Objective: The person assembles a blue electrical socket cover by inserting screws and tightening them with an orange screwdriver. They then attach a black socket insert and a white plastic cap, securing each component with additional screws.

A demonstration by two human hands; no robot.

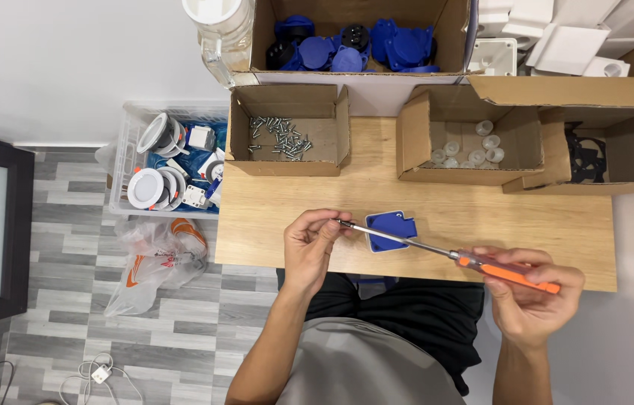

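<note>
Screwdriver (474, 262) with an orange handle is held over the front edge of a wooden table (422, 202), both hands closed on it.

Left of the table, a clear crate (126, 150) of round white lamp fittings stands on the grey floor, a crumpled plastic bag (153, 255) just in front of it. At the table's near edge the left hand (313, 244) pinches the tip of the metal shaft between thumb and fingers; whether a screw sits there cannot be told. Just behind the shaft a blue plastic cover (390, 227) lies flat on the table. The right hand (534, 296) grips the handle off the table's front right corner. Along the table's back edge stand a cardboard box of screws (287, 137), a box of clear caps (471, 148) and a box of black gaskets (585, 154).
</note>
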